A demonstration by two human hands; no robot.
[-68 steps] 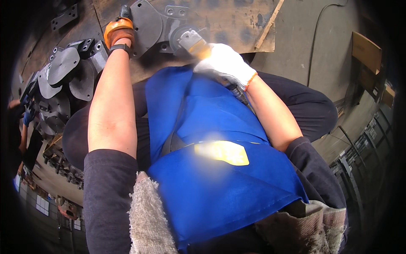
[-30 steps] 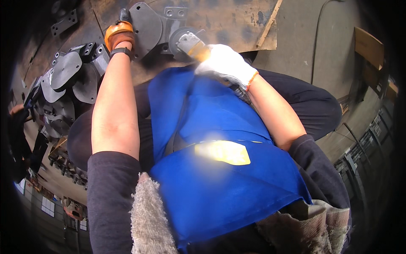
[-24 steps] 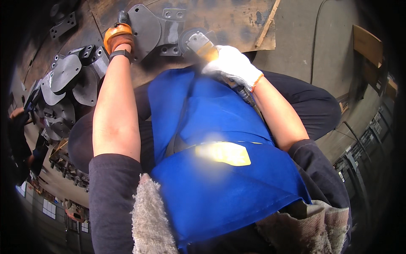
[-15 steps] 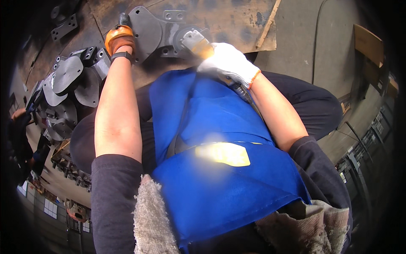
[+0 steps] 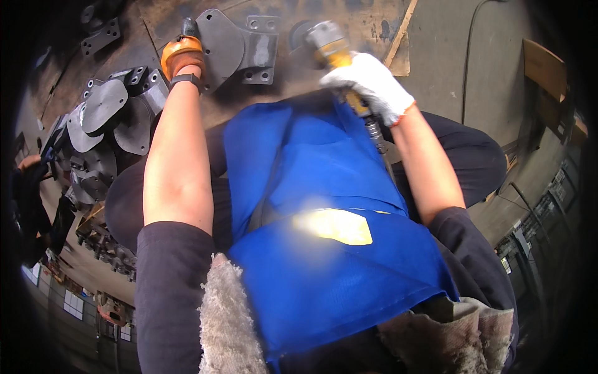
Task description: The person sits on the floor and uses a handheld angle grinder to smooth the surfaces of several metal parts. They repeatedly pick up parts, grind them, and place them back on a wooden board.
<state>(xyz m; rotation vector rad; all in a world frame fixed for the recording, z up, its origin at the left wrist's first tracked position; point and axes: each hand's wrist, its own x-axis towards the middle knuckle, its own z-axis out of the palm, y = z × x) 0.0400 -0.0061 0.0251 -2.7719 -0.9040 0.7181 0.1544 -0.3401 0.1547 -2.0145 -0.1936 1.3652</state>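
In the upper middle, a dark grey metal bracket (image 5: 222, 53) lies on a worn wooden board; a rounded plate forms its left part, a flat plate with holes its right, with a bright patch on that. My left hand (image 5: 182, 55), in an orange glove, is closed at the bracket's left edge; its dark fingertip points away from me, and the other fingers are partly hidden. My right hand (image 5: 374, 84), in a white glove, grips a yellow angle grinder (image 5: 339, 56). The grinder's head is right of the bracket and apart from it, its round disc blurred.
More dark metal brackets (image 5: 103, 109) are piled left of my left forearm. Another bracket (image 5: 99, 37) sits at the far left. A wooden strip (image 5: 402, 31) lies near the board's right edge. At far right stands a cardboard sheet (image 5: 545, 68). Another person (image 5: 28, 193) shows at the left rim.
My right hand has lifted the angle grinder off the bracket's right plate and moved it right, uncovering the bright patch. My left hand stays at the bracket's left edge.
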